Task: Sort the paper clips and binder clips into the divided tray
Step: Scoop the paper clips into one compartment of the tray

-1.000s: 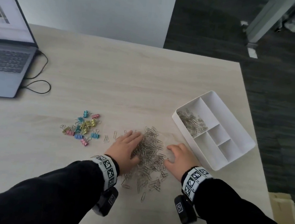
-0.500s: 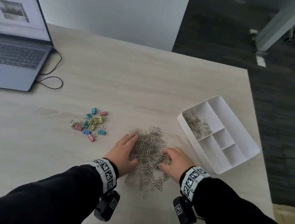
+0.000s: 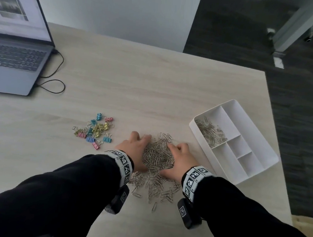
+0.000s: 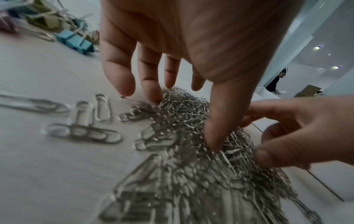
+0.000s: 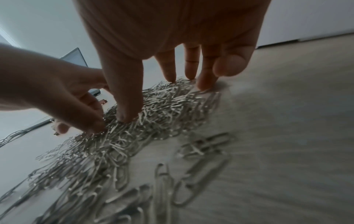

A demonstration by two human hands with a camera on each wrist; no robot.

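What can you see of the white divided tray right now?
The white divided tray looks like smooth plastic, rectangular, sitting flat and angled on the table's right side near the edge. Thin walls split it into several compartments; only the far-left one holds silver paper clips, and the others show bare. Neither hand touches it.

Silver paper clips (image 3: pixel 157 156), pastel binder clips (image 3: pixel 96 129), white tray (image 3: pixel 259 140), black-and-white checkered wristbands (image 3: pixel 123 162).

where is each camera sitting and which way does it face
Head: on the head, facing forward and down at the table; shows both sleeves and hands.
Left wrist: looks along the left hand at the paper clips.
Right wrist: looks along the right hand.
Shared: both wrist views show the clip pile and the other hand.
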